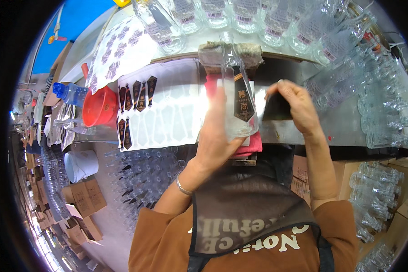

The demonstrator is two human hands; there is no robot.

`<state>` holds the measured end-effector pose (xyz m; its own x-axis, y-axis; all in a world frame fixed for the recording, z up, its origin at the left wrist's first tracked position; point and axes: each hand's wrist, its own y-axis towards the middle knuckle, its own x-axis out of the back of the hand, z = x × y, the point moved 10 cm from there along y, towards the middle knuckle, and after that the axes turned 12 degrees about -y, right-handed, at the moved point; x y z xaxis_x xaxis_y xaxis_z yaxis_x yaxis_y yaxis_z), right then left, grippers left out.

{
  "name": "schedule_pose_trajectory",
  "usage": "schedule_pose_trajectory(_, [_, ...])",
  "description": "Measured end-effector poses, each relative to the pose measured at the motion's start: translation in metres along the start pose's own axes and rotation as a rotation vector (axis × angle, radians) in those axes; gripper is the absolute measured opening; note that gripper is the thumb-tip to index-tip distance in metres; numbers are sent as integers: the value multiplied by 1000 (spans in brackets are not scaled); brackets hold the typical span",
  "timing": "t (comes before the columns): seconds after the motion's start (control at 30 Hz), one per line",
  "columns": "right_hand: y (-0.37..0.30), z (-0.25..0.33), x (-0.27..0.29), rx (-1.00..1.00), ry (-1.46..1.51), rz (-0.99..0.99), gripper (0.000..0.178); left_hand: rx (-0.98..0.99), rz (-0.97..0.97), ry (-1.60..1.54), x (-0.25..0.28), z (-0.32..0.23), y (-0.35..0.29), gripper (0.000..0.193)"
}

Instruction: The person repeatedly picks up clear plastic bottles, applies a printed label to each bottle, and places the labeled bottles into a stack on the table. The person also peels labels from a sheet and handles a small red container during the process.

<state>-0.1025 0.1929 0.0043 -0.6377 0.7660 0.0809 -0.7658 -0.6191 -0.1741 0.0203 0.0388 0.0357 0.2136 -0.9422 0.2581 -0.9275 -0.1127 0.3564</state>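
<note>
In front of me a clear glass bottle (234, 93) lies on its side, neck pointing away, with a black and gold tie-shaped label (243, 102) on its upper face. My left hand (215, 131), smeared by motion, is closed along its left side with the thumb by the base. A cloth-wrapped rest (211, 54) supports the neck end, and a red cloth (255, 144) lies underneath. To the right of the bottle, clear of it, my right hand (299, 106) has its fingers curled and thumb pressed to them; anything in the pinch is too small to see.
Left of the bottle lies a white label sheet (167, 113) bearing several tie-shaped labels. Beside it are a red plastic bowl (99, 106) and a blue-capped bottle (70, 93). Glass bottles (276, 27) line the far edge, with more stacked at right (381, 99). A white bucket (81, 165) stands lower left.
</note>
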Motion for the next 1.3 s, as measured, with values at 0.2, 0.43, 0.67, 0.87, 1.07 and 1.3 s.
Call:
schedule_pose_trajectory(0.2, [-17, -10, -58, -188, 18, 180, 48, 126, -51, -536, 2, 13, 1, 108])
schedule_pose_trajectory(0.43, [-45, 56, -48, 237, -894, -200, 36, -70, 90, 141, 12, 4, -11, 109])
schedule_pose_trajectory(0.67, [-48, 42, -14, 172, -892, -330, 32, -132, -456, 846, 256, 53, 44, 94])
schedule_pose_trajectory(0.87, [-48, 36, -17, 167, -835, -345, 29, 3, -445, 1095, 288, 77, 61, 70])
schedule_pose_trajectory(1.07, [-46, 43, -22, 184, -814, -339, 34, -63, -514, 1152, 292, 85, 70, 41])
schedule_pose_trajectory(1.3, [-52, 31, -57, 282, -830, -192, 73, 90, -653, 467, 296, 85, 6, 18])
